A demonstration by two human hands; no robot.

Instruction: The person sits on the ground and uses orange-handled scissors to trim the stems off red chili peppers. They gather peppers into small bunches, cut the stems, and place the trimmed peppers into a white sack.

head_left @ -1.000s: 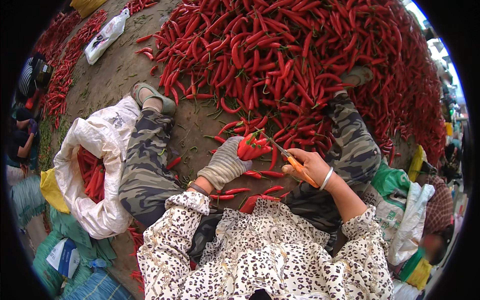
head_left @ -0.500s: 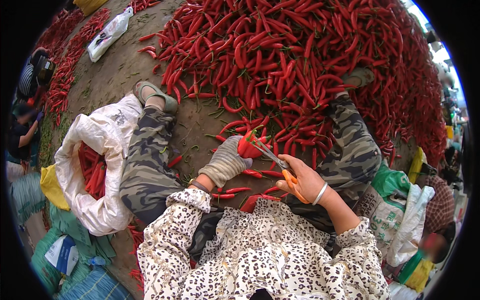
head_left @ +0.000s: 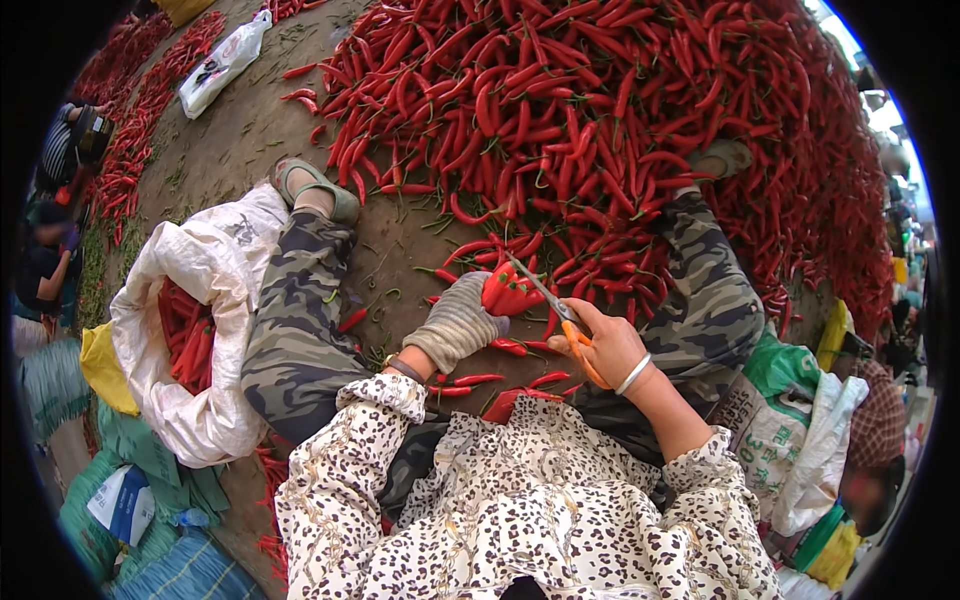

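My left hand [head_left: 457, 325], in a grey striped knit glove, is closed around a small bunch of red chili peppers [head_left: 512, 292], their ends pointing up and to the right. My bare right hand [head_left: 607, 346] grips scissors [head_left: 578, 335] with orange handles. The grey blades slant up and to the left, passing over the peppers' ends; whether they touch cannot be made out. Loose chili peppers [head_left: 473, 379] lie on the ground between my legs, below the gloved hand. A red item [head_left: 515, 402] at my lap is partly hidden by my shirt.
A big heap of red chili peppers [head_left: 600, 110] spreads ahead and to the right. Beside my left leg stands an open white sack [head_left: 190, 425] holding peppers. Packed sacks [head_left: 775, 430] lie at right. A white plastic bag [head_left: 225, 65] lies far left, near other people.
The scissors and right hand have shifted slightly right. Green stems visible at the held peppers' ends earlier no longer show there. The left hand keeps its hold.
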